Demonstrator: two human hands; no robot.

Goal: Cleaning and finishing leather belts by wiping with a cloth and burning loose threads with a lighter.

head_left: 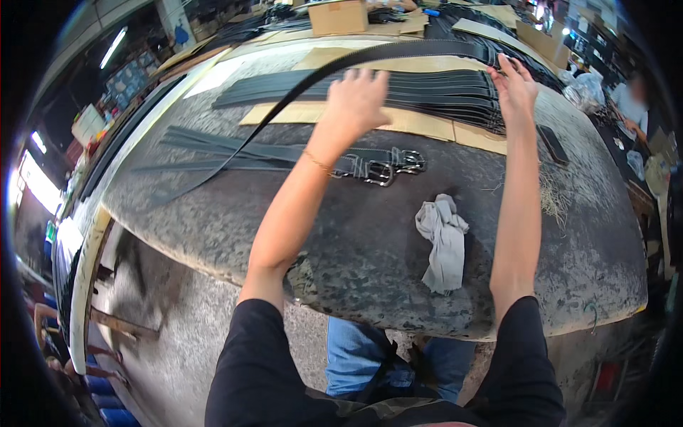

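A long black belt [398, 50] arcs over the table, its right end pinched in the fingers of my right hand [516, 85]. From there it bends down leftward until its tail rests at the left of the table. My left hand [358, 99] is open, fingers spread, just below the arc and above a row of dark stitched straps [434, 89] on cardboard. Whether it touches the belt I cannot tell. Nearer to me, several black belts with metal buckles [380, 173] lie with the buckles pointing right. A crumpled grey cloth [442, 242] sits in front of them.
The table [356, 263] has a worn, scuffed dark top. A phone-like dark slab [553, 145] and loose thread scraps [555, 199] lie at the right. A cardboard box [338, 18] stands at the back. Another person [629, 107] is at the far right.
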